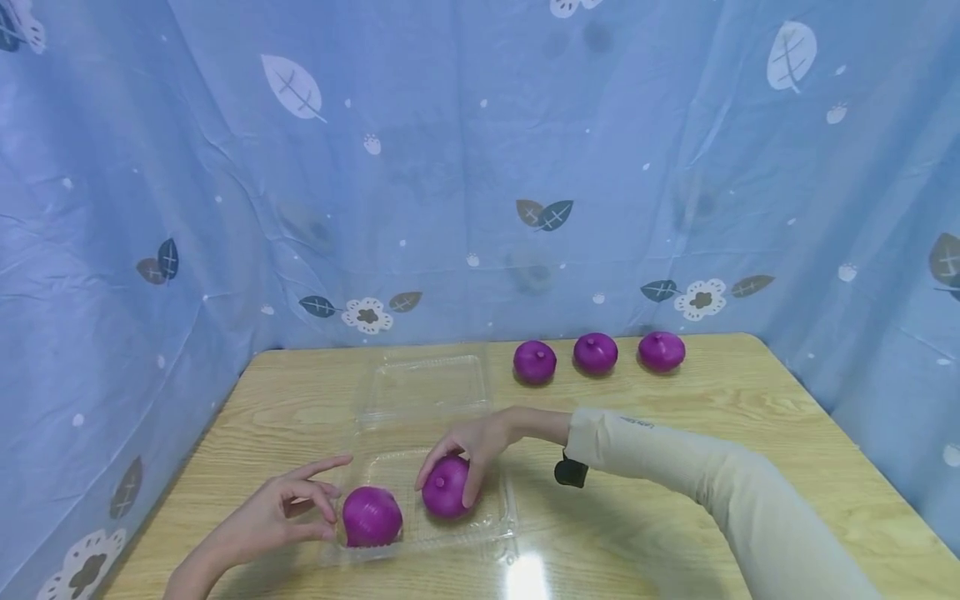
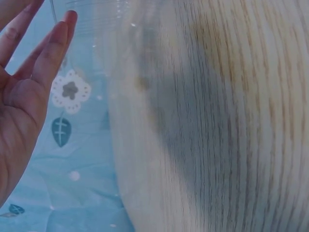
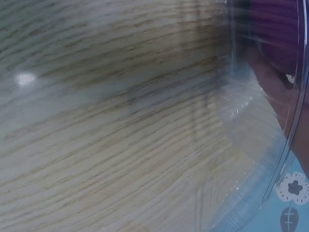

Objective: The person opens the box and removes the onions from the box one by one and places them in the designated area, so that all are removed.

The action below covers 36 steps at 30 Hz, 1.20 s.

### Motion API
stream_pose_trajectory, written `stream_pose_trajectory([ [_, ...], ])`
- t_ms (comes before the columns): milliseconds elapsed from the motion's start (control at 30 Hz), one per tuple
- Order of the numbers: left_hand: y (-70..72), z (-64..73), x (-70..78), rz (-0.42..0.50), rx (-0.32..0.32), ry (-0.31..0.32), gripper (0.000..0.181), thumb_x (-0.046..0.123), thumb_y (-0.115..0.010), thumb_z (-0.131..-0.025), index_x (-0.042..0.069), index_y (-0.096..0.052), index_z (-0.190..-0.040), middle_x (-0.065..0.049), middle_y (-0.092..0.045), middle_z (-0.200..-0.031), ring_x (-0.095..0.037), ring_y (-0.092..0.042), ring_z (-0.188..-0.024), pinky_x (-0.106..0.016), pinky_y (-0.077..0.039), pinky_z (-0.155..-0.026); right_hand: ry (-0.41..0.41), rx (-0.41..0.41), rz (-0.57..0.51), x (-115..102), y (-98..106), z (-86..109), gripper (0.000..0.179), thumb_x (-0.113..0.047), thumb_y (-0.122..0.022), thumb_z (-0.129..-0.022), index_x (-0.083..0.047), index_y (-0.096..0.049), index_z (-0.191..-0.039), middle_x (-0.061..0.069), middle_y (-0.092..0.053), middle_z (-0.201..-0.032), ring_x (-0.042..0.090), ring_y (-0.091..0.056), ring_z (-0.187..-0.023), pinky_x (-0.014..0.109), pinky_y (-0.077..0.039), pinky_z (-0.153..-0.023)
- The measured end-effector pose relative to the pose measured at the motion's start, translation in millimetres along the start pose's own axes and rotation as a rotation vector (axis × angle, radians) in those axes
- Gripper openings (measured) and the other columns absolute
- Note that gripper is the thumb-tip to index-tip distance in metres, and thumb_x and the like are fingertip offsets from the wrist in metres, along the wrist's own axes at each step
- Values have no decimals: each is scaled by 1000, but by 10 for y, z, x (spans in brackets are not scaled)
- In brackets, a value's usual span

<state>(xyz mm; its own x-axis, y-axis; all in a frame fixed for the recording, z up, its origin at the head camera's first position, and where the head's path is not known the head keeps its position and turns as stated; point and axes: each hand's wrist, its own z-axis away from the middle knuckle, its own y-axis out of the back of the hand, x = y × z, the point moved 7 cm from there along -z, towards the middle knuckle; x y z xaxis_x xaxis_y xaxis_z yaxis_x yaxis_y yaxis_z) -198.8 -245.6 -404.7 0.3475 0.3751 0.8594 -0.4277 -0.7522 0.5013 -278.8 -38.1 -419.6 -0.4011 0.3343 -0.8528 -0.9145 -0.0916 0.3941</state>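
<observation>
A clear plastic clamshell box (image 1: 491,529) lies unfolded on the table, its lid (image 1: 427,387) laid back behind the base. My right hand (image 1: 474,446) reaches down into the base and grips a purple onion (image 1: 447,487) between thumb and fingers. Another purple onion (image 1: 372,517) sits in the left part of the base. Beside the left wall is my left hand (image 1: 288,510), its fingers loosely bent near the rim; whether they touch it I cannot tell. In the right wrist view, the held onion (image 3: 277,29) shows through the plastic.
Three more purple onions, a left one (image 1: 535,362), a middle one (image 1: 596,354) and a right one (image 1: 662,352), stand in a row at the back of the wooden table (image 1: 712,442). A blue patterned curtain (image 1: 450,208) hangs around the back and sides.
</observation>
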Motion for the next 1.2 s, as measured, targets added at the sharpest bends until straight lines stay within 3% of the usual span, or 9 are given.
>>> stream_pose_trajectory([
  [233,19,36,4,9,0,-30,8,8,-74,-82,13,-68,-84,8,-41,-146,-22,-57,-115,-13,-41,-95,66,86,-14,-133,33,46,48,-9,-74,-84,-11,-60,-129,-13,-56,-127,4,-52,-114,23,-48,-94],
  [367,21,94,-2,28,5,-73,10,2,-73,-82,11,-68,-84,7,-41,-147,-13,-57,-115,-13,-42,-95,77,147,-71,-214,28,167,43,-12,-72,-85,-14,-60,-126,-10,-51,-125,5,-49,-115,27,-51,-91],
  [533,48,115,17,30,16,-117,18,-3,-73,-80,14,-68,-86,3,-41,-147,-12,-57,-114,-13,-42,-96,132,256,-174,-318,14,354,38,-10,-67,-89,-12,-58,-125,-7,-53,-123,9,-52,-114,30,-51,-92],
  [800,59,79,29,30,9,-97,14,0,-73,-81,12,-67,-83,15,-40,-145,-12,-57,-113,-13,-43,-95,170,368,-237,-373,-107,614,38,-8,-67,-89,-8,-57,-126,-7,-57,-122,11,-55,-113,31,-52,-93],
  [933,42,64,28,40,1,-82,10,4,-73,-82,12,-67,-83,13,-41,-146,-12,-57,-113,-14,-44,-94,183,407,-273,-391,-194,736,45,-6,-70,-85,-9,-55,-128,-7,-56,-124,13,-55,-114,33,-52,-93],
  [1200,37,17,32,25,-5,-72,12,5,-74,-81,14,-67,-83,5,-41,-147,-12,-57,-112,-13,-44,-94,228,644,-266,-394,-374,1013,52,-8,-76,-80,-14,-55,-127,3,-53,-128,18,-56,-113,33,-54,-90],
])
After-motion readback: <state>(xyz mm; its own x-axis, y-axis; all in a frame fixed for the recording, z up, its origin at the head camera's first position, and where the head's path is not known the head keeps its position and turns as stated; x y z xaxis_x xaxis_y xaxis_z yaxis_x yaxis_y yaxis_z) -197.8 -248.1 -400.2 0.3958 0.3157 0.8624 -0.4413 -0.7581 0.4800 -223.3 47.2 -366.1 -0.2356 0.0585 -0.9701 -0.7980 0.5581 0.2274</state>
